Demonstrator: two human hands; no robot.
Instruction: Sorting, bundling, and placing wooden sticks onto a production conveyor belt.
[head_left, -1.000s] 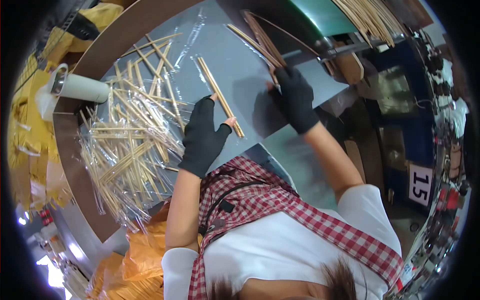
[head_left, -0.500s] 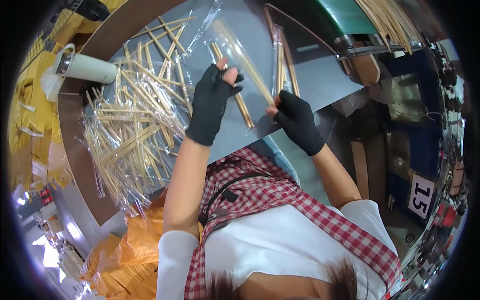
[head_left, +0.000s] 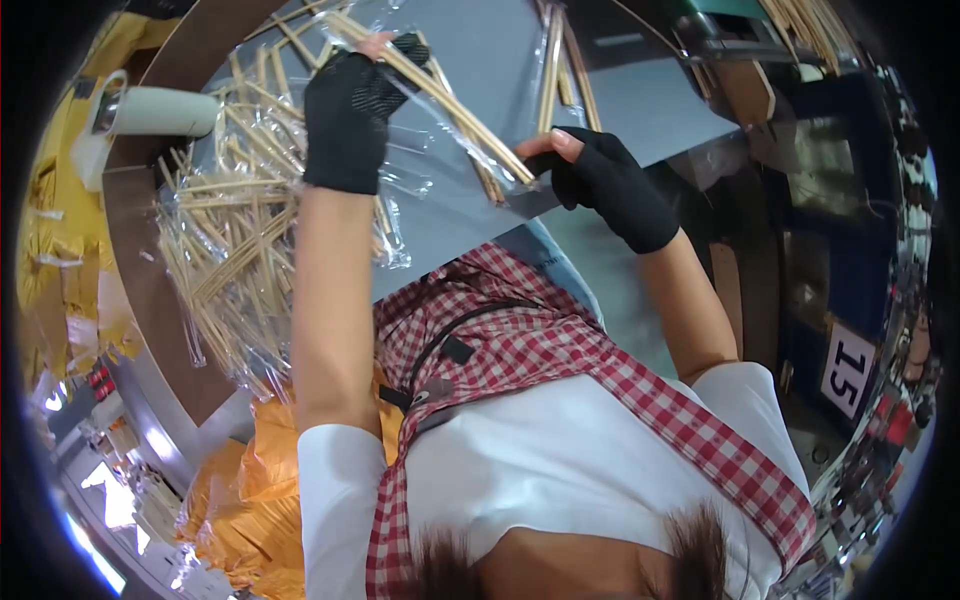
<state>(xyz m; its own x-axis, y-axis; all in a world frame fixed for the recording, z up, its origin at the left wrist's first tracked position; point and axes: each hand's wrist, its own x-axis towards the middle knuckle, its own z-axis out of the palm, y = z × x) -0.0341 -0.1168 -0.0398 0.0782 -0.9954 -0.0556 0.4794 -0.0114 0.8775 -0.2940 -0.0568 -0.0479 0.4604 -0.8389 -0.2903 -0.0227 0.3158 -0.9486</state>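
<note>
A pair of wooden chopsticks in a clear wrapper [head_left: 450, 102] slants above the grey tabletop. My left hand [head_left: 352, 115], in a black fingerless glove, is closed on its upper end. The gloved right hand [head_left: 605, 180] has thumb and forefinger pressed together at the lower end, pinching the wrapped pair there as far as I can tell. Partly hidden beneath lies another wrapped pair [head_left: 490, 185]. More wrapped chopsticks [head_left: 552, 70] rest farther right. A loose heap of wrapped chopsticks [head_left: 245, 240] covers the left side, partly behind my left hand.
A brown raised rim [head_left: 150, 300] borders the table's left side. On it leans a white cylindrical container [head_left: 165, 112]. Orange plastic sacks [head_left: 240, 480] are at the lower left. Loose sticks [head_left: 805, 35] lie at the upper right, above a blue machine cabinet [head_left: 810, 270].
My left hand has moved up and left, closing on the upper end of the wrapped pair. That pair has shifted up and left, and the right hand slightly upward.
</note>
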